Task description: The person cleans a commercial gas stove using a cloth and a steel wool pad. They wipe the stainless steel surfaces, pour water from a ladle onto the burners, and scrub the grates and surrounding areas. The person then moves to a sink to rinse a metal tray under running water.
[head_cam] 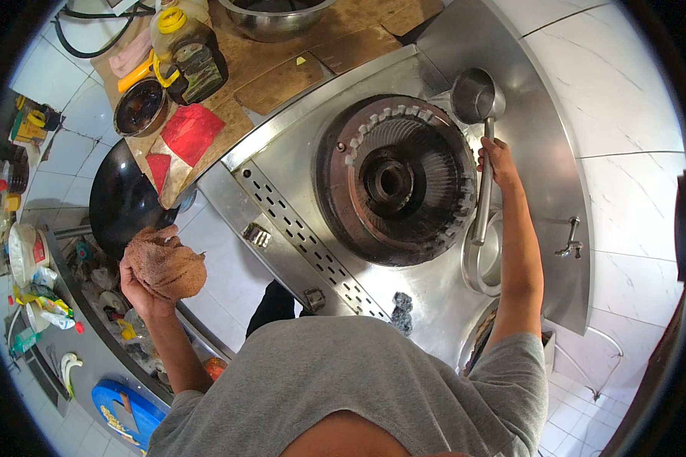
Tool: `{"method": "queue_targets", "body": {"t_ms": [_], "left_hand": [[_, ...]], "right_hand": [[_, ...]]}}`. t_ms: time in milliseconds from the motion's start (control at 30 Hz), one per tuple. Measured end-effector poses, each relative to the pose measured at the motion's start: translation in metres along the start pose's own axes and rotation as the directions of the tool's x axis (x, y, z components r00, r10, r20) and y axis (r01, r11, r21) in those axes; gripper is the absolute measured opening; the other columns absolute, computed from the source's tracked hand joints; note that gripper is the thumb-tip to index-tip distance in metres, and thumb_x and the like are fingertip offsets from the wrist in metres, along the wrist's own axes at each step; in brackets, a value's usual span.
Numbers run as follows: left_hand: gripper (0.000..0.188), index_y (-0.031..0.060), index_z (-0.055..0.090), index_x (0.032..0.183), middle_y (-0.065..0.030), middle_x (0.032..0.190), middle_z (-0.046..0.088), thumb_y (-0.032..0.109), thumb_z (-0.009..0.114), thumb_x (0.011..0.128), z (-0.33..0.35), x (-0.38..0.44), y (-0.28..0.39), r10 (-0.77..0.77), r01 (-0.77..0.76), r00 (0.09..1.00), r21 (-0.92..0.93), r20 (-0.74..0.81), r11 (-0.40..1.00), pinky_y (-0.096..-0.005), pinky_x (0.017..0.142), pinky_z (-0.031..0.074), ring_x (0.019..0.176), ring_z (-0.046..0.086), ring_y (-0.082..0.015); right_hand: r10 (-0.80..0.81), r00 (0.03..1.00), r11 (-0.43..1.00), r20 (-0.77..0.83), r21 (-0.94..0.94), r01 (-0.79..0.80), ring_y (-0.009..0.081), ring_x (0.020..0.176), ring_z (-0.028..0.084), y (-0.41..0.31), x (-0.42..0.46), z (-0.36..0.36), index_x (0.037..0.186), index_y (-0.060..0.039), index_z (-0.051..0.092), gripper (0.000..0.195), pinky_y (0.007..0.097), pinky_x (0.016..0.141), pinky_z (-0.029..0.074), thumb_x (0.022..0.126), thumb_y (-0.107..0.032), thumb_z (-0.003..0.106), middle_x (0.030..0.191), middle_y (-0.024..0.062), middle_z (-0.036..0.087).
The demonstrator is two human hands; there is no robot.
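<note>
At the left, my left hand (143, 285) holds a bunched brown cloth (168, 265) and the rim of a black wok (120, 194), which hangs past the corner of the wooden table; how the fingers meet the wok is hidden by the cloth. On the right, my right hand (496, 163) grips the metal handle of a large ladle (477, 97) whose round bowl points away from me. The ladle's handle end lies over a round metal pot (491, 257). Between my hands is a round wok burner (397, 180) set in the steel stove top, with nothing on it.
A brown table (280, 80) bears a dark bottle with yellow cap (197, 63), a bowl of dark liquid (142, 107), red packets (191, 134) and a metal basin (277, 20). A steel scourer (402, 313) lies near me. A tap (571, 237) is at right.
</note>
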State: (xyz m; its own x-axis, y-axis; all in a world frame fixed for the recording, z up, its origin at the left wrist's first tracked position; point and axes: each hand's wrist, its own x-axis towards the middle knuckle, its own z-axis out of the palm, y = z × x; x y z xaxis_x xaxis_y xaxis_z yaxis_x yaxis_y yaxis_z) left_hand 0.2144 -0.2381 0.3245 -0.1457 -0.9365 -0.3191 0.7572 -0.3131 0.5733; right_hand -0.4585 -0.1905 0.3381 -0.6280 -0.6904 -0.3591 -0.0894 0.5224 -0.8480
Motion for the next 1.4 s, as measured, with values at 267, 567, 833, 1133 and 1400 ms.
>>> {"method": "queue_targets", "body": {"t_ms": [267,567,833,1133,1400], "left_hand": [[0.048,-0.0037,0.049,0.122,-0.0214,0.116,0.057,0.031,0.038,0.089,0.000,0.000,0.008,0.025,-0.022,0.996,0.028,-0.081,0.999,-0.0520,0.091,0.044,0.102,0.056,-0.0382],[0.047,-0.0031,0.048,0.123,-0.0200,0.118,0.056,0.027,0.035,0.089,0.015,-0.001,-0.016,-0.035,0.023,0.989,0.090,0.140,0.996,-0.0469,0.094,0.045,0.107,0.057,-0.0338],[0.046,-0.0048,0.045,0.126,-0.0202,0.127,0.050,0.025,0.036,0.092,0.055,-0.029,-0.039,-0.181,0.187,0.863,0.034,0.471,0.982,-0.0513,0.099,0.040,0.117,0.049,-0.0350],[0.049,-0.0052,0.042,0.128,-0.0195,0.126,0.051,0.025,0.039,0.090,0.062,-0.073,-0.036,-0.110,0.092,0.981,0.121,0.160,0.988,-0.0473,0.099,0.042,0.114,0.052,-0.0342],[0.035,-0.0036,0.057,0.109,-0.0149,0.105,0.064,0.024,0.042,0.094,0.044,-0.035,-0.019,-0.040,0.062,0.994,0.215,-0.106,0.975,-0.0369,0.088,0.050,0.095,0.063,-0.0283]], "right_hand": [[-0.533,0.826,0.614,-0.185,-0.755,0.228,0.0292,0.060,0.058,0.040,-0.050,-0.040,0.102,-0.0024,0.043,0.027,0.0416,0.054,0.047,0.090,-0.025,0.052,0.069,0.0163,0.056],[-0.260,0.809,0.557,-0.528,-0.766,-0.320,0.0503,0.088,0.056,0.171,-0.243,-0.093,0.120,0.0019,0.038,0.045,0.0524,0.073,0.044,0.088,-0.026,0.052,0.095,0.0327,0.059],[0.231,0.854,0.951,-0.466,-0.076,-0.299,0.0191,0.053,0.052,0.319,-0.210,-0.162,0.098,0.0073,0.050,0.033,0.0336,0.046,0.041,0.082,-0.020,0.060,0.069,0.0131,0.055],[-0.426,0.800,0.501,-0.423,-0.846,-0.181,0.0382,0.092,0.060,0.256,-0.226,-0.131,0.104,0.0029,0.059,0.042,0.0436,0.079,0.047,0.090,-0.037,0.053,0.104,0.0232,0.060],[-0.659,0.746,0.640,-0.089,-0.587,0.496,0.0383,0.091,0.059,0.007,-0.139,0.022,0.107,0.0003,0.060,0.028,0.0406,0.079,0.046,0.094,-0.022,0.048,0.101,0.0217,0.061]]}}
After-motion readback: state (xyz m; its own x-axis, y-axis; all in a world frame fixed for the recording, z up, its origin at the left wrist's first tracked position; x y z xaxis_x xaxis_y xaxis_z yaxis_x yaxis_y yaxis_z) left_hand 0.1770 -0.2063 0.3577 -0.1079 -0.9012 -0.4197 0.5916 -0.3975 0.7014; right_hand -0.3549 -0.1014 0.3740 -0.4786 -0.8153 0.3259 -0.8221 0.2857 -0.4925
